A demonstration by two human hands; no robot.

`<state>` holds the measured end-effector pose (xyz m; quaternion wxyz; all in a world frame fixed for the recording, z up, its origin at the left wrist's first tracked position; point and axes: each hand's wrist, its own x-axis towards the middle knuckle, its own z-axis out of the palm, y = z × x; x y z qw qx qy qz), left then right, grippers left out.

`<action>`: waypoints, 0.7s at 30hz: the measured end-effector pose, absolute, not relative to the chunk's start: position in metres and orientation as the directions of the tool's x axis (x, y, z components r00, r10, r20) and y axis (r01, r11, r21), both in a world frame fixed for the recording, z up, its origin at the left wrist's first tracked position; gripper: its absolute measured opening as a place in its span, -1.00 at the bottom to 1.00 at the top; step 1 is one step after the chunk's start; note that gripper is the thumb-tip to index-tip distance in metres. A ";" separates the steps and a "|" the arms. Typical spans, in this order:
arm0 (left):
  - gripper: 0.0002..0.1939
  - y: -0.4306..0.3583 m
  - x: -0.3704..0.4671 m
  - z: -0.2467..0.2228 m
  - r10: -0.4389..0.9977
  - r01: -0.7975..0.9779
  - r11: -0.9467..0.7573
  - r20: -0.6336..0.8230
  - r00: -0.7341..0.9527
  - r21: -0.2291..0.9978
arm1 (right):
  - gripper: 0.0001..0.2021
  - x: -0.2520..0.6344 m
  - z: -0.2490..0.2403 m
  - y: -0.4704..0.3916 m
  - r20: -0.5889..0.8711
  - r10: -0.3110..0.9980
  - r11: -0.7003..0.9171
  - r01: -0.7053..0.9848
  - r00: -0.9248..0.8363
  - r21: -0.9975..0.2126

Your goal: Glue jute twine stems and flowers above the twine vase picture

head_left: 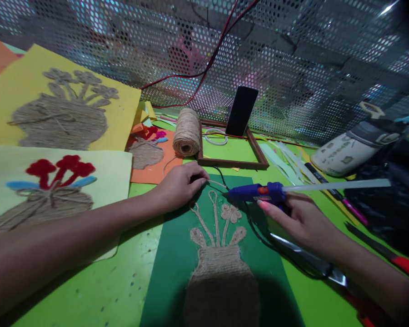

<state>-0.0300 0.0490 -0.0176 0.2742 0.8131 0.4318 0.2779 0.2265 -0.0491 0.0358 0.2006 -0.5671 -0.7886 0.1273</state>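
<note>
My right hand (pixel 293 213) is wrapped round a blue glue gun (pixel 255 193), with a long clear glue stick (pixel 337 185) poking out of its back. Between the thumb and fingers of my left hand (pixel 184 181), a thin strand of jute twine (pixel 216 183) is pinched, its free end reaching toward the gun's nozzle. Below both hands lies a green sheet (pixel 170 254) bearing a twine vase (pixel 221 281). Twine stems rise from the vase with two leaves, and a twine flower (pixel 231 212) tops the right stem.
A twine spool (pixel 187 131) stands behind, beside a brown wooden frame (pixel 231 164) with a phone (pixel 241 111) propped up. Finished vase pictures on yellow sheets (pixel 122 104) lie left. At right are a bottle (pixel 344 150), markers (pixel 323 181), scissors (pixel 378 245) and a black bag (pixel 388 186).
</note>
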 end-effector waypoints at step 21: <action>-0.86 0.048 -0.030 -0.015 0.855 0.551 -0.475 0.211 0.474 0.686 | -0.61 0.226 0.040 -0.052 0.165 0.950 0.313 0.840 -0.267 -0.444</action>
